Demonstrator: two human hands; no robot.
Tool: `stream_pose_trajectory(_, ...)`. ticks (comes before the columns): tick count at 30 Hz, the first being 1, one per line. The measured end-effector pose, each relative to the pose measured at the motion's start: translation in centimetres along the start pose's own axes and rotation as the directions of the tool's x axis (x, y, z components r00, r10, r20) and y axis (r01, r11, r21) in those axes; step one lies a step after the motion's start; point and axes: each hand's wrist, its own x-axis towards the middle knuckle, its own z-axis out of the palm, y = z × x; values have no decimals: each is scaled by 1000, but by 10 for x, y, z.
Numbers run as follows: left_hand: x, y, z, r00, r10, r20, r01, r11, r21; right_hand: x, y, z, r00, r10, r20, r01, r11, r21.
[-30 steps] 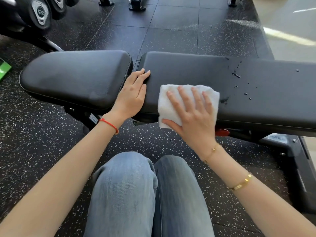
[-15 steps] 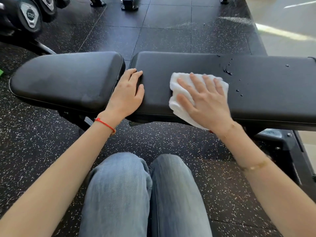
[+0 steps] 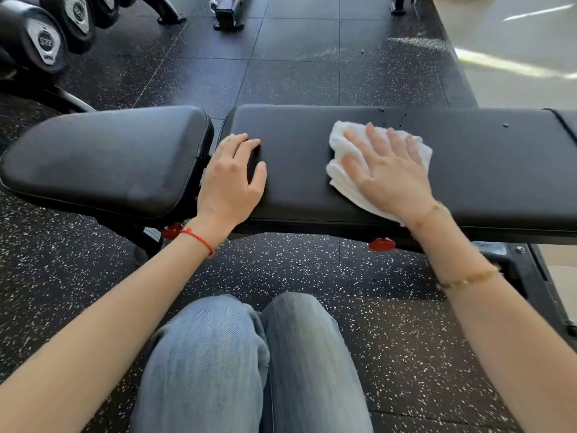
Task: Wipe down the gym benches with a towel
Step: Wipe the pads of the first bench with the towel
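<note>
A black padded gym bench lies across the view in two parts: a short seat pad [image 3: 106, 157] on the left and a long back pad [image 3: 487, 170] on the right. My right hand [image 3: 390, 173] lies flat, fingers spread, pressing a white towel [image 3: 343, 179] onto the long pad. A few water drops [image 3: 402, 118] sit on the pad just beyond the towel. My left hand [image 3: 231, 182] rests palm down on the near left end of the long pad, next to the gap between the pads.
Dumbbells [image 3: 40, 39] sit on a rack at the far left. Machine feet [image 3: 228, 14] stand on the speckled rubber floor [image 3: 296, 270] behind the bench. Red adjustment knobs [image 3: 382, 244] hang under the bench. My knees in blue jeans [image 3: 249, 364] are close below it.
My right hand has slid the towel to the right and away from me along the long pad, over the wet spots. My left hand has stayed at the pad's end.
</note>
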Motion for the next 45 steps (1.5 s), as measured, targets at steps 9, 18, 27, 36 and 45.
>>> stream_pose_trajectory(9, -2, -1, -1, 1000, -2, -4, 2, 1000, -1, -8, -23, 5, 960, -279, 21, 278, 960, 14)
stream_pose_trajectory(18, 7, 18, 3, 999, -40, 27, 37, 992, 119, 49, 21, -5, 998, 31, 56, -32, 999, 11)
stream_pose_trajectory(27, 10, 18, 16, 1000, 6, -15, -4, 992, 128, 25, -28, 5, 980, -197, 32, 197, 980, 17)
stream_pose_trajectory(36, 9, 17, 18, 1000, 19, -20, -16, 993, 117, 18, 15, -7, 994, 103, 28, -104, 995, 11)
stream_pose_trajectory(45, 9, 16, 16, 1000, 16, -8, -15, 995, 98, -41, -10, 3, 953, -303, 11, 300, 938, -175)
